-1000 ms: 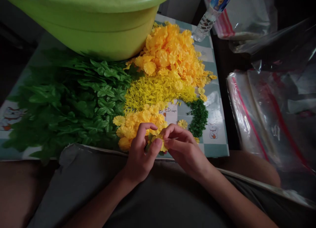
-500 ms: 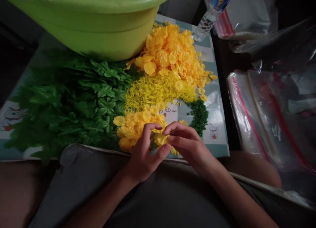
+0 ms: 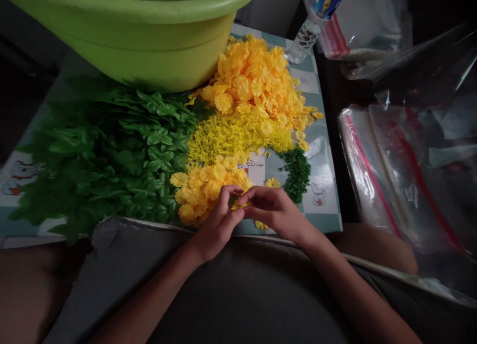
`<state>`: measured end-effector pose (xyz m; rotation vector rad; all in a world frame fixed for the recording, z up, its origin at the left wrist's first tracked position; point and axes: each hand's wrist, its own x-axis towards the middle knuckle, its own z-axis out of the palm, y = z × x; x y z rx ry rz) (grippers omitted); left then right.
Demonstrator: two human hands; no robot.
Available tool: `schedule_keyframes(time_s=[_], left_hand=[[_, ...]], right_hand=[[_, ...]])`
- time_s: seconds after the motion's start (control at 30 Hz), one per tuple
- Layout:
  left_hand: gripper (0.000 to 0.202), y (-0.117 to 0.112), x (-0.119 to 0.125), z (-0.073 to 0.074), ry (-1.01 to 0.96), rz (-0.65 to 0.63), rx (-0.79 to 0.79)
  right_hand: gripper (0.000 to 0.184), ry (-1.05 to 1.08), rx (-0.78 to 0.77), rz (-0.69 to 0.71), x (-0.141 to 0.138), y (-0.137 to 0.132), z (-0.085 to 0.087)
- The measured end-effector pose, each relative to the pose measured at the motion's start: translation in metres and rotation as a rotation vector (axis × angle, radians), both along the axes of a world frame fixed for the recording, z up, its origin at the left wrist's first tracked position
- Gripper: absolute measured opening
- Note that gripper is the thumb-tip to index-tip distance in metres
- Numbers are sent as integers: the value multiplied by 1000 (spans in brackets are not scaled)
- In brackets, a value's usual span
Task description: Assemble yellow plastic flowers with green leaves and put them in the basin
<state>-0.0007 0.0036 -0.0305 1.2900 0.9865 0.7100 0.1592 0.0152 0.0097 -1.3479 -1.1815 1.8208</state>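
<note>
My left hand [image 3: 219, 221] and my right hand [image 3: 271, 210] meet at the near edge of the table, fingertips pinched together on a small yellow flower piece [image 3: 238, 205] that is mostly hidden by the fingers. Just beyond the left hand lies a small heap of yellow fabric flowers [image 3: 203, 185]. Behind that spreads a patch of thin yellow stamens [image 3: 233, 135], and further back a big pile of orange-yellow petals [image 3: 257, 78]. A little mound of dark green bits [image 3: 297, 172] lies to the right of my hands.
A mass of green plastic leaves [image 3: 108, 150] covers the left of the checked tabletop [image 3: 322, 195]. A large lime-green basin [image 3: 149, 41] stands at the back. A water bottle [image 3: 311, 24] is at the back right, and clear plastic bags [image 3: 395, 170] lie right of the table.
Both hands have slid a little forward onto the table edge and closed tighter together. The yellow piece, showing between the fingers before, is now nearly covered.
</note>
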Motion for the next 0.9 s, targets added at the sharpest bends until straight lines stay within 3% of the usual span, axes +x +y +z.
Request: schedule_keyframes(time_s=[0.13, 0.2, 0.27, 0.43, 0.53, 0.73, 0.9], left_hand=[[20, -1, -2, 17, 305, 207, 274], [6, -1, -4, 26, 410, 207, 369], [6, -2, -6, 33, 464, 185, 370], [14, -2, -9, 40, 511, 158, 189], [13, 0, -10, 40, 407, 154, 60], [22, 5, -8, 41, 122, 124, -396], [20, 6, -7, 43, 119, 115, -394]], right_hand=[[11, 24, 4, -30, 1, 0, -1], [13, 53, 7, -33, 1, -1, -2], [15, 63, 12, -27, 1, -3, -3], [12, 54, 69, -10, 1, -6, -4], [12, 47, 87, 2, 2, -5, -5], [14, 68, 87, -11, 0, -4, -5], [13, 84, 86, -9, 0, -6, -3]])
